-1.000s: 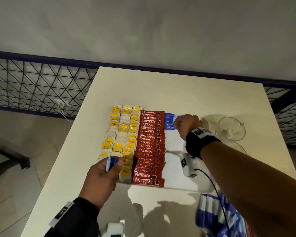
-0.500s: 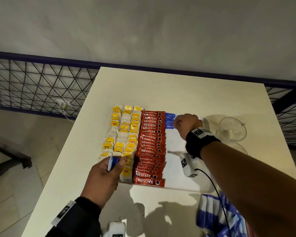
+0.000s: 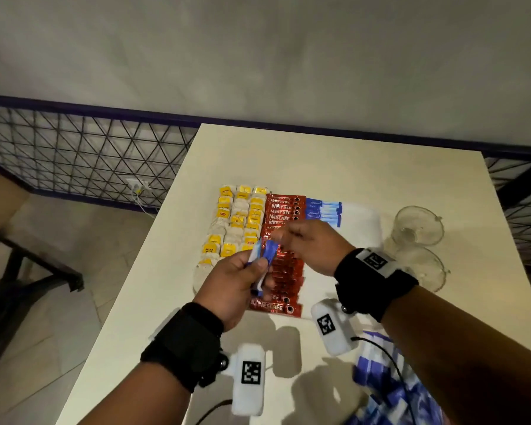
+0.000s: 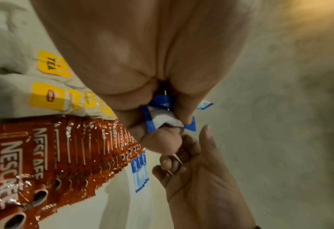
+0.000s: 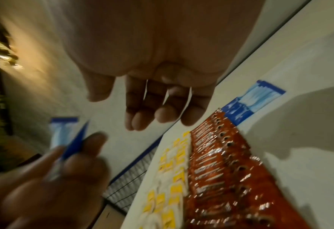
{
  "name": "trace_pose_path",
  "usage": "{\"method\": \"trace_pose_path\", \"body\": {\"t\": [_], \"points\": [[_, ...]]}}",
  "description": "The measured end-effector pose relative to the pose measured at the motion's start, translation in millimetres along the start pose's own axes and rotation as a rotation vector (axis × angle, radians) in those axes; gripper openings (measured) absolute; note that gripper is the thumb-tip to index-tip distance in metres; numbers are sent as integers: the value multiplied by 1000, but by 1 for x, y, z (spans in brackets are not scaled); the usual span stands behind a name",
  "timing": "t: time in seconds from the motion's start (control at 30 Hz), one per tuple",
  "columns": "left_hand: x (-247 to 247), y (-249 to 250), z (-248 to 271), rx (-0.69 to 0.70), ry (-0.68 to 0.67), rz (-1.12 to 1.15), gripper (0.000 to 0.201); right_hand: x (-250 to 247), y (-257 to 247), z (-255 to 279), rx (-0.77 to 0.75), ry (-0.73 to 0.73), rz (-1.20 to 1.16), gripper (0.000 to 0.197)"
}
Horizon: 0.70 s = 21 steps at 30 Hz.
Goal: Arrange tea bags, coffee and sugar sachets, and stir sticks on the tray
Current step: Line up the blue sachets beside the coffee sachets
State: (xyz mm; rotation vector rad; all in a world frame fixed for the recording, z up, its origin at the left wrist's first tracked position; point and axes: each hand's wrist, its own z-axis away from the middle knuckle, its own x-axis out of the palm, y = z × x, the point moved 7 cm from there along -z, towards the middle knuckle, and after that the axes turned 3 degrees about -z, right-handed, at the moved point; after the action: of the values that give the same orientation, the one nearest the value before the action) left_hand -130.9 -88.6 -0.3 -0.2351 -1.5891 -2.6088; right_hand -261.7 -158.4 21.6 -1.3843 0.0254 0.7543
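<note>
My left hand (image 3: pixel 258 266) grips a small bundle of blue-and-white sugar sachets (image 3: pixel 265 254) above the near half of the white tray (image 3: pixel 360 220). My right hand (image 3: pixel 284 239) hovers just right of the bundle, fingers loosely curled and holding nothing, as the right wrist view (image 5: pixel 152 117) confirms. On the tray lie yellow-tagged tea bags (image 3: pixel 239 222) on the left, a column of red coffee sachets (image 3: pixel 284 214) in the middle, and a short row of sugar sachets (image 3: pixel 322 211) at the far end beside them. In the left wrist view the held sachets (image 4: pixel 162 119) stick out between my fingers.
Two clear glass cups (image 3: pixel 417 225) stand on the table right of the tray. A loose pile of blue sugar sachets (image 3: pixel 390 394) lies at the near right edge. A metal mesh railing (image 3: pixel 83 154) runs along the left and far sides.
My right hand has pulled back from the sugar row at the tray's far end towards my left hand. The left hand has risen from the tray's near left corner with its sachets.
</note>
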Motion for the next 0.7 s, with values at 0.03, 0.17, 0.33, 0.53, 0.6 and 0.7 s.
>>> {"method": "trace_pose_path", "body": {"t": [0.03, 0.17, 0.33, 0.53, 0.6, 0.7], "points": [[4, 2, 1, 17, 2, -28, 18, 4, -6, 6, -32, -13, -5, 20], [18, 0, 13, 6, -17, -120, 16, -14, -3, 24, -54, 157, -56, 13], [24, 1, 22, 40, 52, -197, 25, -36, 4, 47, -17, 244, -65, 16], [31, 9, 24, 43, 153, 39, 12, -51, 1, 62, -15, 315, -114, 5], [29, 4, 23, -53, 157, 114, 12, -53, -9, 67, -134, 293, 47, 19], [34, -1, 21, -173, 103, 210, 15, -40, -24, 70, -304, 174, 316, 24]]}}
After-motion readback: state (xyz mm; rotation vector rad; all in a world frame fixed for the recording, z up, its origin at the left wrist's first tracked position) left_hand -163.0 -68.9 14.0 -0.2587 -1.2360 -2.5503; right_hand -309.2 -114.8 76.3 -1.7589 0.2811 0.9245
